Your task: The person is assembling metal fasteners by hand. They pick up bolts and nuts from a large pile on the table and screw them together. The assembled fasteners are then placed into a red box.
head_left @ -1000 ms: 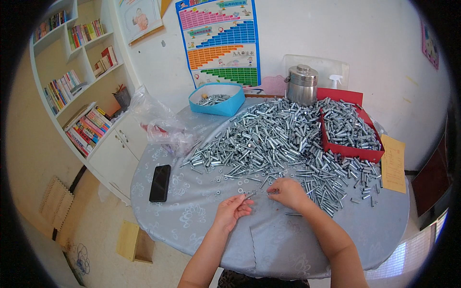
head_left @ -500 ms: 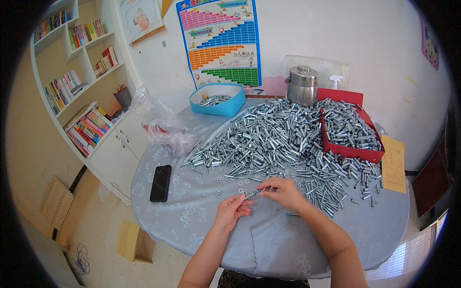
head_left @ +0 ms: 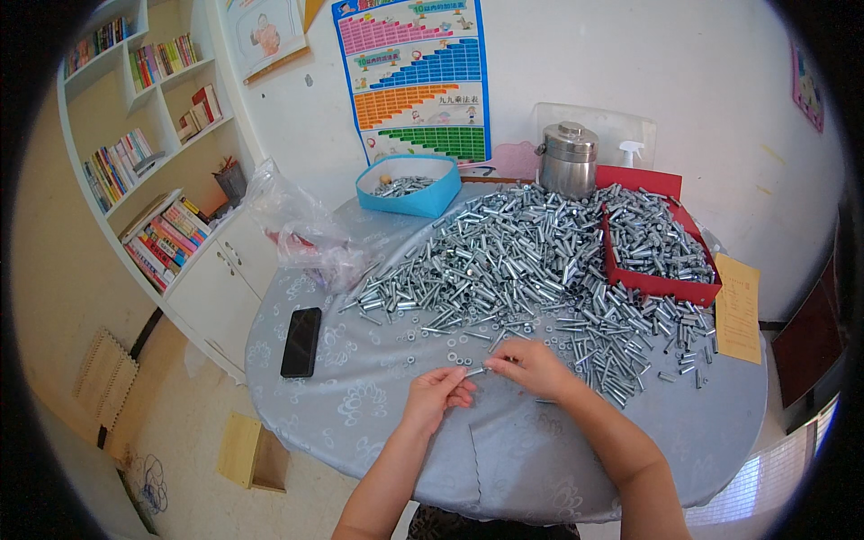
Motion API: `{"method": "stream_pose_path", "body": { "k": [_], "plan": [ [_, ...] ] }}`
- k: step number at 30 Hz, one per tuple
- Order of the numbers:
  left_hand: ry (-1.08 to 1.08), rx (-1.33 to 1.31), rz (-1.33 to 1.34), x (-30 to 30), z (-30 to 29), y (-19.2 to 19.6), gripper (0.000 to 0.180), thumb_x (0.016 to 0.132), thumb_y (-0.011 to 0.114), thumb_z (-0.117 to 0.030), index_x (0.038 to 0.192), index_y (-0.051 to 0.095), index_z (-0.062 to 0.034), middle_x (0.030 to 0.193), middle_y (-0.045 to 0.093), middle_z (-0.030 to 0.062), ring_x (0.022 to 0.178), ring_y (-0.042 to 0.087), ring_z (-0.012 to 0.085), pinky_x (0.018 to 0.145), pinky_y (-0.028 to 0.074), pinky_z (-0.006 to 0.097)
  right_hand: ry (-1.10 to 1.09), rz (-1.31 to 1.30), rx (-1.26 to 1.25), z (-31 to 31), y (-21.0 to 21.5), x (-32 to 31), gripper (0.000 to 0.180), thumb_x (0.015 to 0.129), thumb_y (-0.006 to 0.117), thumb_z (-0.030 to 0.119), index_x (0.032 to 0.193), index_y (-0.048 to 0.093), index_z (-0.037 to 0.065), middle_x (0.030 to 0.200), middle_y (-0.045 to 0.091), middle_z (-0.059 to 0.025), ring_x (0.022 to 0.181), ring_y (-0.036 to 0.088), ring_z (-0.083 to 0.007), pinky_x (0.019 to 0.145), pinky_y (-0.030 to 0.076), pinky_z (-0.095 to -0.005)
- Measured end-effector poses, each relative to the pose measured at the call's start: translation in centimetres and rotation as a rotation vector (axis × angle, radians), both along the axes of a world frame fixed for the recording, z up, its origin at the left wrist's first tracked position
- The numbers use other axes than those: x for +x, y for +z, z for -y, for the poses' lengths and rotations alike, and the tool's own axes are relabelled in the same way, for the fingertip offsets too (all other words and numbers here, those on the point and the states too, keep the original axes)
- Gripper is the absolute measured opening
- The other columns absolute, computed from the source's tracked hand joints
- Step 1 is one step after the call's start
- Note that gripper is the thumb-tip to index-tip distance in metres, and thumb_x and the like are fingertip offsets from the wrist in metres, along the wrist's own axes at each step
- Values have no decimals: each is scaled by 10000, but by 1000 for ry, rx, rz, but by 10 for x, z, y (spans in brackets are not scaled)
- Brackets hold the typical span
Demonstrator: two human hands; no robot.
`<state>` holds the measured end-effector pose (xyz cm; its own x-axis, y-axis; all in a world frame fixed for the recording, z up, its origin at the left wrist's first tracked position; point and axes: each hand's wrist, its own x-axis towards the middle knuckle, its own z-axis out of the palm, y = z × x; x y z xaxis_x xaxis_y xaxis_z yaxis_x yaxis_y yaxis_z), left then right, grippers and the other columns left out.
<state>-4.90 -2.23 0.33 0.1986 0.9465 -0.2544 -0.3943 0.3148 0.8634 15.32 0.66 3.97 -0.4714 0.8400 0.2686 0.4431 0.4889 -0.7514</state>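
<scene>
Both of my hands meet over the near part of the table, just in front of a big heap of silver metal bolts and sleeves (head_left: 504,252). Thumb and fingers of my left hand (head_left: 436,393) are closed on a short silver bolt (head_left: 476,370), which points toward the right hand. My right hand (head_left: 531,366) pinches at the bolt's other end; whether a small nut or washer is between its fingertips is too small to tell. Several flat washers (head_left: 452,343) lie on the cloth just beyond my hands.
A red box (head_left: 666,287) full of metal parts stands right, a light-blue bin (head_left: 409,200) with more at the back. Behind the heap stands a steel pot (head_left: 569,162). A black phone (head_left: 301,343), plastic bag (head_left: 315,252) and yellow paper (head_left: 738,306) lie on the grey tablecloth (head_left: 360,432).
My right hand has shifted slightly, its fingers now lower and more curled at the bolt's end. The bolt between the hands now looks thicker. My left hand stays nearly in place.
</scene>
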Motion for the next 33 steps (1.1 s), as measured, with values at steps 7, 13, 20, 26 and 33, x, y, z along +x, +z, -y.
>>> {"method": "stream_pose_path", "body": {
  "k": [7, 13, 20, 26, 33],
  "plan": [
    [72, 51, 1, 3, 0, -4, 212, 867, 555, -153, 921, 582, 50, 761, 630, 143, 561, 594, 154, 493, 505, 246, -192, -108, -267, 4, -7, -5, 336, 898, 466, 308, 794, 620, 28, 658, 589, -69, 614, 551, -165, 581, 439, -284],
    [159, 47, 16, 1, -2, -6, 211, 869, 553, -153, 932, 582, 46, 754, 627, 133, 562, 589, 141, 491, 505, 239, -64, -128, -430, 1, -10, -1, 288, 916, 443, 258, 939, 623, 34, 726, 593, -23, 640, 525, -97, 602, 445, -233],
    [165, 67, 10, 2, -1, -4, 189, 867, 551, -127, 945, 587, 42, 760, 630, 133, 573, 594, 139, 504, 513, 237, -52, -190, -448, 5, -1, -2, 347, 927, 424, 311, 979, 618, 28, 808, 589, -20, 665, 516, -90, 611, 440, -225],
    [160, 98, -22, 4, 0, -3, 196, 867, 549, -119, 967, 585, 47, 767, 629, 140, 587, 603, 150, 519, 521, 246, -67, -224, -485, -1, -8, 0, 382, 928, 409, 342, 947, 628, 31, 806, 595, -22, 651, 510, -86, 602, 430, -218],
    [161, 135, -33, 7, 0, -1, 210, 868, 542, -118, 997, 576, 44, 798, 627, 141, 606, 604, 156, 544, 525, 251, -93, -186, -511, 2, -1, 3, 369, 921, 427, 350, 976, 621, 41, 842, 599, -30, 689, 530, -96, 617, 440, -223]
  ]
}}
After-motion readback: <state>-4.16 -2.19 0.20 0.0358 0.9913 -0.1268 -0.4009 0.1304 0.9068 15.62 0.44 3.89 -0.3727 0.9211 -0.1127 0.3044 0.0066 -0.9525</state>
